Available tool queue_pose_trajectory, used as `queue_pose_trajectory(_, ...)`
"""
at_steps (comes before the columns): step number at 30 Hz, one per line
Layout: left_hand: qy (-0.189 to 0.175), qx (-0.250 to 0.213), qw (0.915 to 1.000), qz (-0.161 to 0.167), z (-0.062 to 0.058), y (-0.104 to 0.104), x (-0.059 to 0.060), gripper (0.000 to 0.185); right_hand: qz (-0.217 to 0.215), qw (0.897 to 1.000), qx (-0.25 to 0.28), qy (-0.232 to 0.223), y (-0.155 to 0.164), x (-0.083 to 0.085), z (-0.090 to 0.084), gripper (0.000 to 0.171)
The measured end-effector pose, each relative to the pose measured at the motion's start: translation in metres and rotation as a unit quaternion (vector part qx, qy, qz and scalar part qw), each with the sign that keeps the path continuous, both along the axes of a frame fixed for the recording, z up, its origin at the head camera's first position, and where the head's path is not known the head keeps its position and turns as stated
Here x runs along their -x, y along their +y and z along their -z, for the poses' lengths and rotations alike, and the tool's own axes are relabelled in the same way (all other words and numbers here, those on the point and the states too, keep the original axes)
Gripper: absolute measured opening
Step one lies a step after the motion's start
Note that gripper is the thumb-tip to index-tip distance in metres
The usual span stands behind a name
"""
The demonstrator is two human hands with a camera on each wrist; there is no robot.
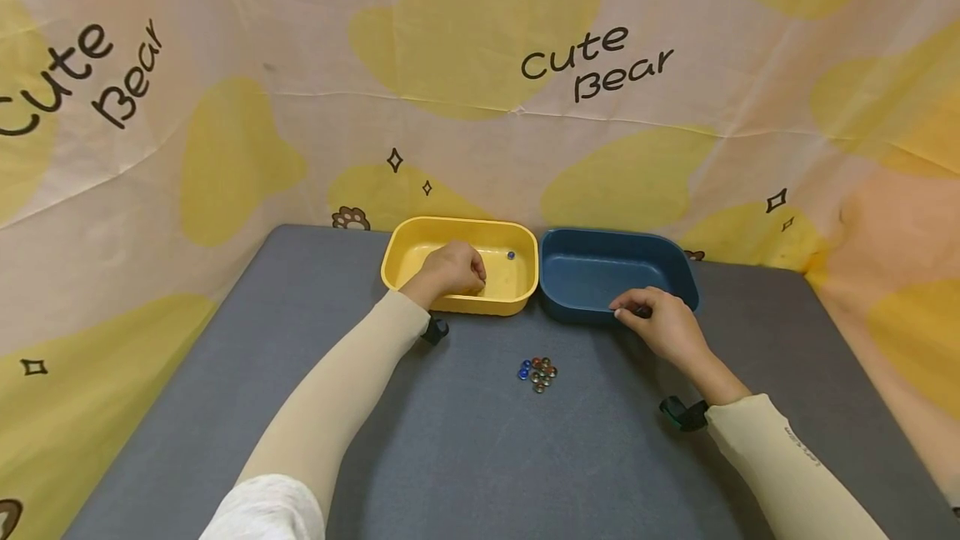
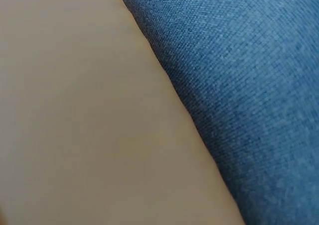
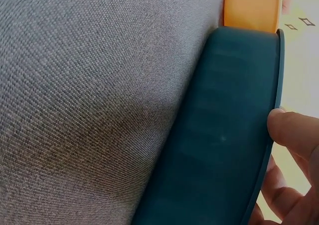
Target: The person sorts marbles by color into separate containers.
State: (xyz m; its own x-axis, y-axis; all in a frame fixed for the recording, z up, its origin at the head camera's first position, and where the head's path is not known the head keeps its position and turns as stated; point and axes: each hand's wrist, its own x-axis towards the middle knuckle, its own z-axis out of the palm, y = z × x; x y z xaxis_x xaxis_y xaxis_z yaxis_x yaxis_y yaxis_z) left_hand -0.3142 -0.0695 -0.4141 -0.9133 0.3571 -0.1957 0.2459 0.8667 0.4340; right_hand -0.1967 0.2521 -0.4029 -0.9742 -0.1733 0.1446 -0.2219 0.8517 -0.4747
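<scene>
Inside yellow tub (image 1: pixel 517 297), left hand (image 1: pixel 452 267) curled — right hand (image 1: pixel 660 319) gripping blue tub (image 1: pixel 585 273) rim

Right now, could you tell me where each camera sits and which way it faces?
Head: looks forward and down at the table, yellow bin, blue bin, beads, both hands and sleeves.
Left wrist: close on table cloth and something tan; no hand shows.
Right wrist: along the blue bin's wall; fingertips at its rim.
Head and right wrist share both bins.
</scene>
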Motion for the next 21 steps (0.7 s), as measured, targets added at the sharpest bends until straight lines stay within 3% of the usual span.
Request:
queue_pose_trajectory(12, 0.019, 0.014, 0.9997, 0.005, -0.009, 0.0, -0.001, 0.022, -0.001, 1.0, -0.001, 0.003, 0.001, 0.0, 0.0, 0.012)
queue_pose_trajectory(21, 0.041, -0.003, 0.9991, 0.006, -0.021, -0.002, -0.01, 0.031, 0.0, 1.0, 0.001, 0.002, 0.0, -0.001, -0.001, 0.01)
